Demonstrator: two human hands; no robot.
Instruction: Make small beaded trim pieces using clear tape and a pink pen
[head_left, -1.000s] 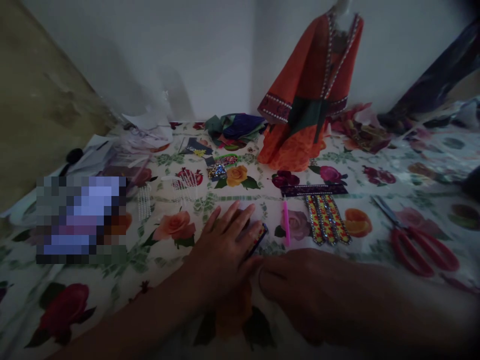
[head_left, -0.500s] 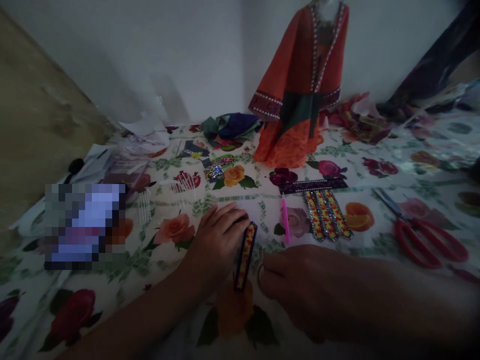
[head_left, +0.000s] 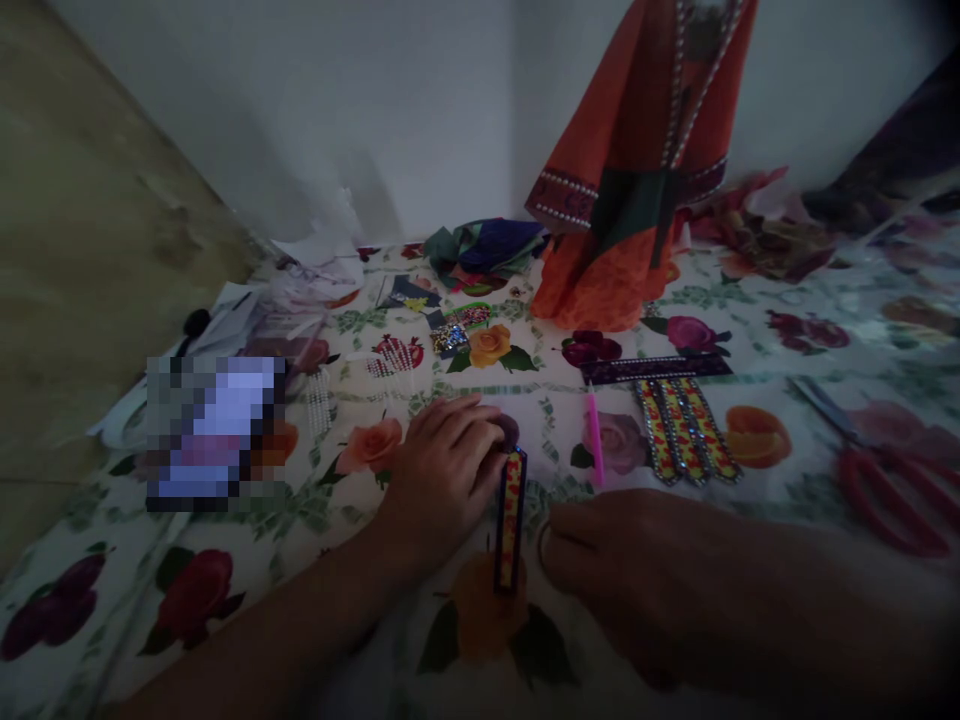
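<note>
My left hand (head_left: 450, 470) lies low over the flowered cloth, its fingers loosely bent and a little apart. Its fingertips are at the upper left edge of a narrow trim strip (head_left: 510, 525), yellow and red with a dark border. The strip lies lengthwise between both hands. Just right of it, my right hand (head_left: 600, 570) is closed with fingers curled together; whatever it may hold is hidden. Beyond the right hand lie a pink pen-like stick (head_left: 595, 438), several yellow-red strips edged with shiny stones (head_left: 686, 430), and a dark beaded band (head_left: 660, 369).
Red-handled scissors (head_left: 889, 490) lie at the right. A doll-sized orange dress (head_left: 630, 200) stands at the back. Strings of white beads (head_left: 320, 400), a small packet of sequins (head_left: 450, 338) and a blurred-out phone-like screen (head_left: 221, 430) are at left. Bunched fabric (head_left: 487, 247) rests by the wall.
The view has shifted, so everything sits further right. The trim strip has turned slightly and now points straighter toward me. Both hands keep nearly the same pose beside it.
</note>
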